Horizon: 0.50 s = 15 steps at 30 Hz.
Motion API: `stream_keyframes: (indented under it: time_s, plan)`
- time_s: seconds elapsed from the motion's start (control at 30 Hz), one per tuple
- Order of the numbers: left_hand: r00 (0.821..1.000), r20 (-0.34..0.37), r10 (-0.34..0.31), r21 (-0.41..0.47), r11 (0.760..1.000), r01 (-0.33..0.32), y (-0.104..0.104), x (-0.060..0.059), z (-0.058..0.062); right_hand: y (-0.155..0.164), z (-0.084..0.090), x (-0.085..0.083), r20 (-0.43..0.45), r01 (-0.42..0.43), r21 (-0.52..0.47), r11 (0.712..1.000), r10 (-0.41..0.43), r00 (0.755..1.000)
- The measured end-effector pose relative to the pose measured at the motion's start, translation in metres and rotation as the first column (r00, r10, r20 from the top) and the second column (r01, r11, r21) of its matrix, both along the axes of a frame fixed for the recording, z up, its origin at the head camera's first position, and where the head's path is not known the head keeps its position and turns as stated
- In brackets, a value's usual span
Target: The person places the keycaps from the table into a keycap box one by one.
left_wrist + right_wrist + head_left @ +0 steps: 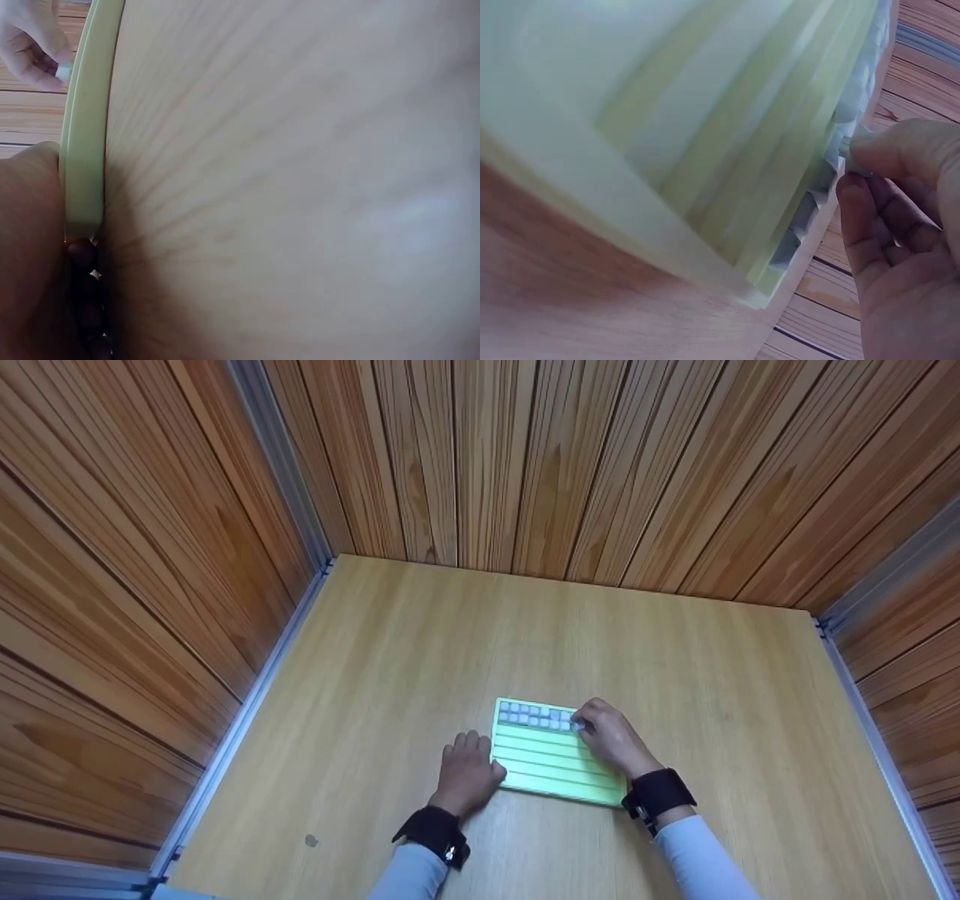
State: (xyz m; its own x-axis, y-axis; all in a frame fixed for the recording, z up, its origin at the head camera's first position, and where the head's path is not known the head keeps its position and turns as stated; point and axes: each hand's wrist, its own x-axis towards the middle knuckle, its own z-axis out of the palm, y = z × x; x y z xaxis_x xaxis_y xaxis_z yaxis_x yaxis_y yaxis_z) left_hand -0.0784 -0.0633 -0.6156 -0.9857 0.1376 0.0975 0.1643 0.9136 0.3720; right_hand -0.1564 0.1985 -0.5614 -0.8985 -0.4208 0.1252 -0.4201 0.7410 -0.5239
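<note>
the right hand (611, 739) is pinching a grey tile (577, 725) at the right end of the green board's (551, 765) top row on the worktop (675, 675), while the left hand (466, 772), fingers curled, is bracing the board's left edge; seating or lifting that tile likely needs a careful grip.

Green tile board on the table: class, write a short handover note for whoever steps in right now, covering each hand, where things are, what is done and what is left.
Left hand: rests against the green board at its left edge, steadying it.
Right hand: fingertips pinch a grey tile at the right end of the top rows.
Board lies flat on the wooden table, close to the person.
Done: the two top rows hold grey tiles.
Left: the lower rows hold no tiles.
</note>
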Motion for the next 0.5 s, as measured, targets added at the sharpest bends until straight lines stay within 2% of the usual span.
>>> stream_keyframes:
  time_s: [0.2, 0.5]
  plan:
    - [1.0, -0.028, -0.001, -0.023, 1.0, 0.0, -0.0003, 0.0007, -0.0009, -0.003, -0.0058, 0.0018, -0.036, -0.017, 0.002, 1.0, 0.017, 0.999]
    - [1.0, 0.001, -0.001, 0.003, 1.0, 0.001, 0.0, 0.0009, 0.0021, -0.0038, -0.007, 0.0029, -0.049, -0.003, 0.008, 1.0, 0.004, 0.999]
